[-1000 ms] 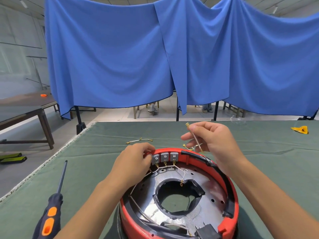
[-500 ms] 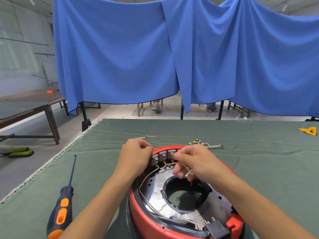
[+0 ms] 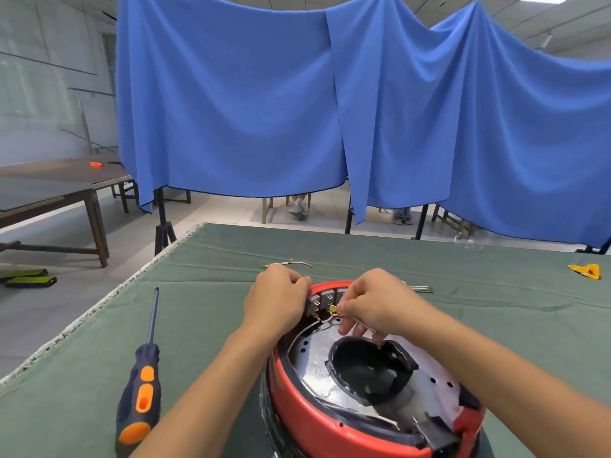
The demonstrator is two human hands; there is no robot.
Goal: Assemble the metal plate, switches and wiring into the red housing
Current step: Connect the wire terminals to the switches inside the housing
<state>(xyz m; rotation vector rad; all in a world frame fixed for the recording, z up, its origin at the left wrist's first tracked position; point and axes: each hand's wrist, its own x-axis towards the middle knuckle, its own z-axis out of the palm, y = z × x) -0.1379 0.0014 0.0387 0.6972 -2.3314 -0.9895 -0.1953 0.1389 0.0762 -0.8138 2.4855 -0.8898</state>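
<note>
I am pinching a wire end with my right hand at the switches on the red housing's far rim, my left hand gripping that rim. The metal plate is sitting inside; spare wires are lying beyond the housing, so wiring seems unfinished.

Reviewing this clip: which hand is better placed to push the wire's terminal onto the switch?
Right hand, probably: it pinches the brass terminal right at the switches. The left hand grips the housing rim beside them.
</note>
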